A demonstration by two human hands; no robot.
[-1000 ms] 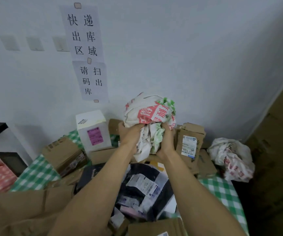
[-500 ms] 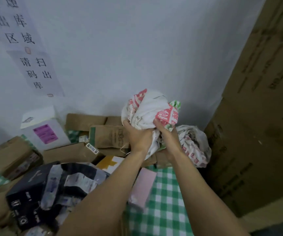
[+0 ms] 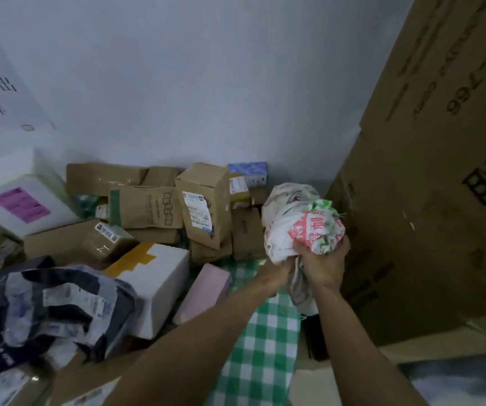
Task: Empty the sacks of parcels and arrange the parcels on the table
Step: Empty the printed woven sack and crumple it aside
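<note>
Right hand [image 3: 323, 268] and left hand [image 3: 278, 272] both grip the sack [image 3: 303, 230]. My right hand has its fingers curled up round the red and green part from below. My left hand holds the white cloth just beside it, and the sack hides most of its fingers. The sack is scrunched into a ball and looks empty to me. It is up in the air over the far right corner of the desk [image 3: 265, 347], next to the big cardboard box [image 3: 426, 200]. A white lump shows behind it, and I cannot tell if that is the same sack or another one.

The parcels [image 3: 203, 206] lie in a messy heap along the far edge and the left side of the desk. A pink parcel [image 3: 203, 288] and a white box [image 3: 154, 276] lie nearer the middle.

I think this sack is done being emptied, and I am at the step of putting it away. Next I should bring it down into the far right corner and let go with both hands, taking care not to knock the parcels close by. After that the heap needs sorting into neat rows
</note>
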